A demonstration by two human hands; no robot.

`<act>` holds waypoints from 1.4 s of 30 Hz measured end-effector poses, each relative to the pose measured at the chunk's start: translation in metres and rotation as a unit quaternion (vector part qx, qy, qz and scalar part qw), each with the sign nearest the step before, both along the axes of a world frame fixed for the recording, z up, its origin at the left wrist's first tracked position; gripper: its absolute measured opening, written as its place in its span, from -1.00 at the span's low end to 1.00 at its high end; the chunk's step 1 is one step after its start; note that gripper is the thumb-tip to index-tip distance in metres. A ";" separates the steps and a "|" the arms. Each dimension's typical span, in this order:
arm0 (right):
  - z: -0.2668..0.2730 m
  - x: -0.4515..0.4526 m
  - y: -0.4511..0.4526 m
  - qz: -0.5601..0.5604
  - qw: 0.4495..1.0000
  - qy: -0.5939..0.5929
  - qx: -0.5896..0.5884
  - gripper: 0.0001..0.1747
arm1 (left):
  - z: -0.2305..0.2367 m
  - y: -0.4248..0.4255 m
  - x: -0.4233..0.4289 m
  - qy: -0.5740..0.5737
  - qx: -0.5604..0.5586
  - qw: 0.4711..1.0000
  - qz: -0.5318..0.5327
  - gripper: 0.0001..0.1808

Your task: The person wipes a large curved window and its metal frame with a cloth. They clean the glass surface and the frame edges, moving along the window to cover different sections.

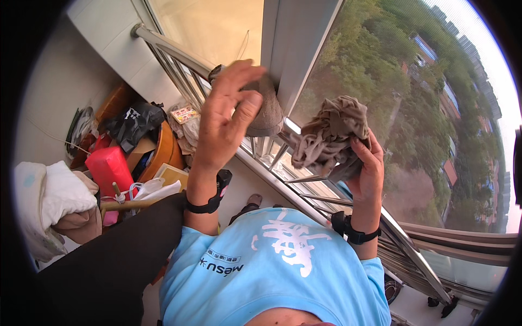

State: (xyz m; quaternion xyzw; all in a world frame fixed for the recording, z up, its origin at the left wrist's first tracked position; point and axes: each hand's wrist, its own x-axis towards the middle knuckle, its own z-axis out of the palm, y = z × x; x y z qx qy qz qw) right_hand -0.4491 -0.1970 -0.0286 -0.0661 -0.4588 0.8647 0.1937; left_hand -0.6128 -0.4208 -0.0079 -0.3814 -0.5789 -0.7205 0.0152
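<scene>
My right hand (369,165) grips a crumpled grey-brown cloth (332,132), bunched up in front of the window. Its folds hang loosely to the left of my fingers. My left hand (228,112) is raised with the thumb apart from the fingers, and nothing shows in it; the fingertips are blurred. Just behind that hand is a grey item that looks like a fabric shoe (267,112), by the metal railing (175,51). My left hand covers part of it, and I cannot tell whether they touch.
A window (367,69) with a mesh screen fills the right side. Slanted metal bars (314,179) run below it. To my left stand a brown tub (167,153), a black plastic bag (134,124), a red package (110,167) and white cloth (67,191). My dark trouser leg (110,261) is raised at left.
</scene>
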 end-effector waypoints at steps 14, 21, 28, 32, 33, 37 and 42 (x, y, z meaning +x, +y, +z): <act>0.021 -0.012 -0.030 0.019 0.996 0.034 0.077 -0.38 | 0.013 0.033 0.030 -0.175 -0.022 0.967 -0.183 -0.04; 0.025 -0.014 -0.034 0.049 0.992 0.029 0.114 -0.41 | 0.021 0.033 0.025 0.049 0.023 0.999 0.002 -0.07; 0.029 -0.032 -0.047 0.102 0.969 0.167 0.153 -0.18 | 0.027 0.033 0.028 0.267 -0.081 0.957 0.083 0.03; 0.041 -0.040 -0.048 0.102 0.947 0.188 0.239 -0.14 | 0.049 0.032 0.009 0.304 -0.033 0.947 0.092 -0.03; 0.044 -0.041 -0.048 0.089 0.946 0.189 0.246 -0.14 | 0.056 0.032 0.005 0.313 -0.008 0.945 0.100 -0.04; 0.055 -0.045 -0.044 0.039 0.943 0.195 0.266 -0.19 | 0.093 0.026 -0.018 0.364 0.039 0.911 0.192 -0.12; 0.055 -0.039 -0.035 0.002 0.948 0.163 0.272 -0.28 | 0.139 0.022 -0.066 0.331 0.113 0.894 0.280 -0.32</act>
